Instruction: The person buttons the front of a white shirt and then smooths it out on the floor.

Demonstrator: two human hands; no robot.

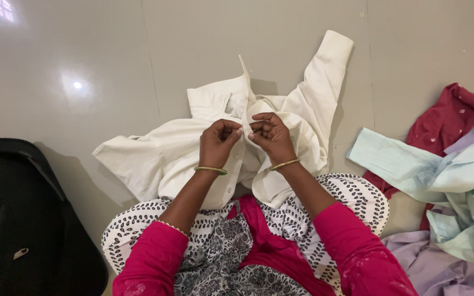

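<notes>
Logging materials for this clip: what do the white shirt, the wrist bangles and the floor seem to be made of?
White shirt: looks like matte woven cloth, likely cotton, since it creases softly and bunches where the left hand and right hand pinch it. Bangles: thin and gold-coloured with a sheen, probably metal. Floor: glossy grey tile, given the mirrored light spot and thin joint lines.

This is looking like a room in a home. A person is sitting on the shiny grey tiled floor (83, 66), with a crumpled white cotton shirt (165, 156), a pile of coloured shirts (456, 164) and a black bag (23, 219) lying around.
</notes>
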